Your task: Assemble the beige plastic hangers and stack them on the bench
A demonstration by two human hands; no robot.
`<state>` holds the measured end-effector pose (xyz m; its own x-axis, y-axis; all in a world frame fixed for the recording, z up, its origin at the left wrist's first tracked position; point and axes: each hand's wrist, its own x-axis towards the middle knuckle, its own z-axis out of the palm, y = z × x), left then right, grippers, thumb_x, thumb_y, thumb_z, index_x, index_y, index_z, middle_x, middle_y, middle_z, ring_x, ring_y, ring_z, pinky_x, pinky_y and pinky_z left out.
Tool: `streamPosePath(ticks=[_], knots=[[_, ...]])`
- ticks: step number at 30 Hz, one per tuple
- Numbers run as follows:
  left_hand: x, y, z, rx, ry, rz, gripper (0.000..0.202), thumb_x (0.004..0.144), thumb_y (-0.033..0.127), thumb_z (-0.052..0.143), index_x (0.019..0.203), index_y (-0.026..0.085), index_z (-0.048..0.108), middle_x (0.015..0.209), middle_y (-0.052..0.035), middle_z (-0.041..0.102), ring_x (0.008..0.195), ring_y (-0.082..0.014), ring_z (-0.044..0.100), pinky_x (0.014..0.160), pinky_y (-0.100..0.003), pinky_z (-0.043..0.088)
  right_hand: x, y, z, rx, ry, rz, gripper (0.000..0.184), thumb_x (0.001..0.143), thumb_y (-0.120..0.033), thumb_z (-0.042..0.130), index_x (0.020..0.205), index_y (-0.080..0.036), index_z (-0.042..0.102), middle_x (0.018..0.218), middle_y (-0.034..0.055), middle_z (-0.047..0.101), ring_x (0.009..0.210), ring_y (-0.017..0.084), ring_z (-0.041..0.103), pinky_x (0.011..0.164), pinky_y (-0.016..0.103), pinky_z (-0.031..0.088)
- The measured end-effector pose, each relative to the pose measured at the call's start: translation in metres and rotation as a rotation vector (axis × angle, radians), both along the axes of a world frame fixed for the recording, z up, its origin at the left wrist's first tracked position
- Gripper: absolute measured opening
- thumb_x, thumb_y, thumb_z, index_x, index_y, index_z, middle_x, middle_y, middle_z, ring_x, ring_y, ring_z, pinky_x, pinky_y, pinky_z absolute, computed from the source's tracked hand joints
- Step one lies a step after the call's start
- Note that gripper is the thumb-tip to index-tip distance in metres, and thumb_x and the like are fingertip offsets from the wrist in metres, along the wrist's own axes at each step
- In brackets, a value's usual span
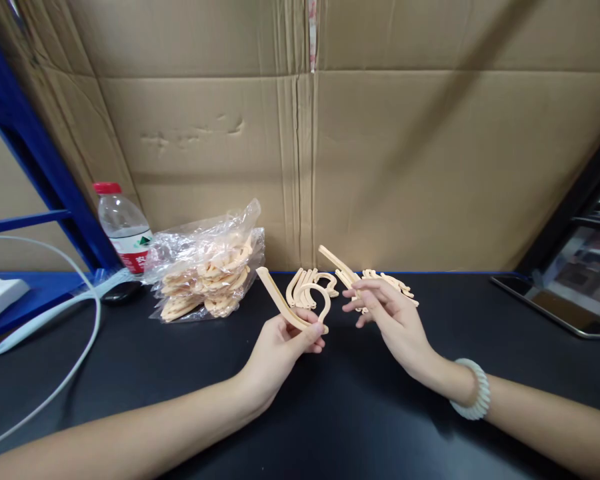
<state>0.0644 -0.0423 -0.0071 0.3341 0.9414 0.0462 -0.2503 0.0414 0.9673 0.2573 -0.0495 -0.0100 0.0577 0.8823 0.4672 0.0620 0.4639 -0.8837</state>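
With my left hand (277, 350), I am pinching a pale curved strip (281, 300) and a hook (326, 303) between thumb and fingers. Near it, my right hand (393, 317) is holding a second strip (335, 258) by its lower end, fingers gathered around it. Beyond both grips, loose pieces (299, 287) are lying on the black table (340, 413). Left of my left grip and farther back, a plastic bag (193, 235) of similar pieces is resting near a red-capped bottle (125, 227).
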Motion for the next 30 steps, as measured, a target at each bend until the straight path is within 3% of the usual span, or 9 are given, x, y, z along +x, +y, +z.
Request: streamPosePath(ticks=[4, 7, 10, 14, 17, 23, 30], knots=[[-0.001, 0.001, -0.001, -0.002, -0.014, -0.031, 0.031, 0.066, 0.03, 0.083, 0.08, 0.012, 0.062, 0.071, 0.0002, 0.065, 0.061, -0.0091, 0.058, 0.059, -0.021, 0.049, -0.006, -0.003, -0.002, -0.083, 0.154, 0.05, 0.019, 0.083, -0.039, 0.066, 0.084, -0.02, 0.067, 0.093, 0.0069, 0.068, 0.067, 0.014, 0.058, 0.052, 0.026, 0.05], [-0.002, 0.002, -0.001, 0.004, -0.027, -0.05, 0.03, 0.068, 0.029, 0.083, 0.081, 0.013, 0.061, 0.07, 0.001, 0.064, 0.061, -0.0086, 0.058, 0.059, -0.02, 0.048, -0.008, -0.005, -0.005, -0.226, 0.36, 0.1, 0.025, 0.076, -0.035, 0.075, 0.092, -0.023, 0.061, 0.083, 0.0019, 0.067, 0.064, 0.012, 0.057, 0.054, 0.024, 0.049], [-0.002, 0.002, -0.001, 0.012, -0.038, -0.078, 0.028, 0.069, 0.028, 0.082, 0.08, 0.012, 0.062, 0.07, 0.0014, 0.064, 0.062, -0.0086, 0.058, 0.06, -0.02, 0.048, -0.009, -0.007, -0.007, -0.36, 0.471, 0.17, 0.034, 0.073, -0.034, 0.078, 0.099, -0.024, 0.058, 0.083, -0.0002, 0.064, 0.078, 0.016, 0.064, 0.066, 0.028, 0.053], [-0.002, 0.003, -0.002, 0.012, -0.047, -0.103, 0.027, 0.069, 0.026, 0.082, 0.079, 0.012, 0.062, 0.072, 0.0006, 0.064, 0.065, -0.0089, 0.059, 0.063, -0.02, 0.048, -0.011, -0.009, -0.006, -0.357, 0.477, 0.285, 0.022, 0.078, -0.036, 0.074, 0.085, -0.022, 0.058, 0.094, -0.0005, 0.056, 0.104, 0.022, 0.062, 0.08, 0.032, 0.052], [-0.003, 0.004, -0.004, 0.018, -0.049, -0.117, 0.026, 0.068, 0.025, 0.082, 0.078, 0.012, 0.062, 0.073, 0.0004, 0.064, 0.065, -0.0087, 0.059, 0.064, -0.02, 0.049, -0.013, -0.01, -0.007, -0.326, 0.428, 0.339, 0.019, 0.081, -0.035, 0.071, 0.082, -0.021, 0.057, 0.093, -0.0008, 0.055, 0.103, 0.02, 0.061, 0.088, 0.034, 0.048], [-0.004, 0.007, -0.004, 0.012, -0.024, -0.161, 0.027, 0.068, 0.026, 0.083, 0.077, 0.012, 0.062, 0.069, 0.0016, 0.062, 0.063, -0.0089, 0.059, 0.063, -0.02, 0.049, -0.015, -0.008, -0.012, -0.282, 0.218, 0.295, 0.022, 0.075, -0.029, 0.076, 0.087, -0.019, 0.061, 0.086, 0.0013, 0.063, 0.081, 0.014, 0.058, 0.069, 0.026, 0.046], [-0.004, 0.007, 0.001, 0.009, 0.036, -0.195, 0.03, 0.065, 0.031, 0.084, 0.075, 0.012, 0.063, 0.072, -0.0002, 0.062, 0.065, -0.0108, 0.06, 0.058, -0.019, 0.05, -0.017, -0.01, -0.009, -0.305, 0.178, 0.321, 0.018, 0.077, -0.028, 0.074, 0.087, -0.018, 0.062, 0.082, 0.0024, 0.069, 0.074, 0.013, 0.059, 0.065, 0.025, 0.045]])
